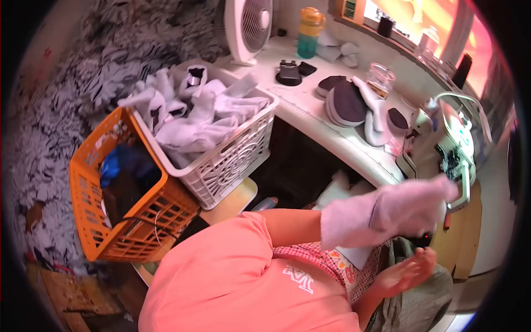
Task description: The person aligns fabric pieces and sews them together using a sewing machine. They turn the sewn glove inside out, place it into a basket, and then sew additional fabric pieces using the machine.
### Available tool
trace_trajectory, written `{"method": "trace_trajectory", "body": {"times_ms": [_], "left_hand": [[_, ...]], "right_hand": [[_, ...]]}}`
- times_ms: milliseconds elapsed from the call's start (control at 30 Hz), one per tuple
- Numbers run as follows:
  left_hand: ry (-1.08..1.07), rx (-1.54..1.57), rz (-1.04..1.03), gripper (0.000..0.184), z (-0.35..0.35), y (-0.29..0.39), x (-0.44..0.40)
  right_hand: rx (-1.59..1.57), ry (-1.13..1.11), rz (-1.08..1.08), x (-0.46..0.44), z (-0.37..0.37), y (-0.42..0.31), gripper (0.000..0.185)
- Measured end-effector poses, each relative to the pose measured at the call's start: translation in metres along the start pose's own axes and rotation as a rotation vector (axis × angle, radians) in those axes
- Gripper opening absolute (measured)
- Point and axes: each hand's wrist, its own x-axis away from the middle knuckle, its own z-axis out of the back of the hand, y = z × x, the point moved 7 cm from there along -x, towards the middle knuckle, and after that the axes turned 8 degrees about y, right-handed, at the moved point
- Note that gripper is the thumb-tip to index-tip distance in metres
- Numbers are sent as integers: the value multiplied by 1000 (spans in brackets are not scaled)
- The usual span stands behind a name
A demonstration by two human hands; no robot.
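A pale cloth glove or sock (381, 213) covers my left hand and forearm up to near the elbow; its exact kind is blurred. The fingers of my left hand are hidden inside it, close to the sewing machine. Below it, my right hand (406, 272) is bare, with its fingers stretched out and nothing in them. It is apart from the cloth, over my lap. Similar pale cloth pieces (207, 113) fill the white basket (232, 160).
An orange basket (146, 235) with blue and dark things leans beside the white one. On the white table (310, 110) are a fan (249, 27), a bottle (308, 41), dark round-ended pads (345, 105), a glass jar (380, 80) and a sewing machine (442, 138). Cloth scraps (47, 160) pile at left.
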Motion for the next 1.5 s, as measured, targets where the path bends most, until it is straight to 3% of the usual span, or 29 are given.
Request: {"method": "trace_trajectory", "body": {"times_ms": [33,100,167,200,233,300,400,433,467,500,567,633,700,733,767,833,900,933,967,1000,1033,1067,1233,1300,1333,1367,1433,1500], "left_hand": [[5,14,-11,35,1,-10,8],[-259,7,305,28,-18,-46,26],[-388,-288,16,29,-23,-25,48],[-448,-240,140,30,-15,-39,43],[-450,-238,134,30,-1,-43,39],[-439,-701,-54,26,24,-34,47],[-384,-1398,-339,21,51,-1,70],[-306,-1505,-392,21,41,29,79],[-98,-1324,-632,24,42,53,78],[53,-1093,-685,39,45,72,85],[94,-1330,-1105,68,36,66,82],[89,-1459,-732,88,71,9,44],[109,-1387,-719,80,94,-13,24],[64,-1100,-449,72,107,-24,13],[21,-807,-178,64,116,-41,5],[-9,-703,-266,42,115,-14,16],[232,-1262,-544,33,89,71,53],[342,-1452,-784,29,72,115,82],[389,-1027,-727,21,97,144,92],[535,-1474,-1088,14,76,190,126],[568,-1340,-1178,13,78,222,146],[913,-1679,-1114,15,80,254,166],[1654,-2124,-676,39,203,406,222],[2224,-2359,-160,48,195,374,219],[2175,-2341,-46,55,202,371,211],[2064,-2354,-173,61,204,358,197],[1551,-2325,130,64,278,362,161],[1220,-2232,569,63,336,330,133]], "right_hand": [[126,226,-92,-2,16,9,52],[10,400,-681,37,52,52,56],[363,362,-841,67,138,128,49],[318,402,-649,72,145,128,36],[271,436,-461,75,153,127,25],[293,430,-517,55,107,94,25],[366,438,-678,17,119,74,27],[386,449,-727,2,110,67,27],[413,459,-778,-1,77,40,28],[444,469,-832,-12,54,23,29],[479,479,-883,-16,23,4,29],[1077,209,-724,-11,10,16,32],[1645,-84,-497,-3,2,43,35],[1915,-238,-368,-4,-5,50,36],[1922,-228,-374,-3,2,57,36],[1254,-173,-459,6,12,71,43],[594,-108,-512,20,26,73,50],[265,-63,-525,26,32,69,53],[-65,-7,-523,32,37,62,57],[-120,-219,-582,32,22,51,62],[-112,-201,-590,36,27,50,62],[-76,-217,-618,42,30,53,62],[-28,-234,-818,73,48,75,51],[-35,-225,-837,78,51,79,44],[-16,-233,-857,80,52,82,42],[13,-237,-883,84,56,83,39],[55,-222,-917,86,55,83,38],[49,-235,-960,86,53,84,34]]}}
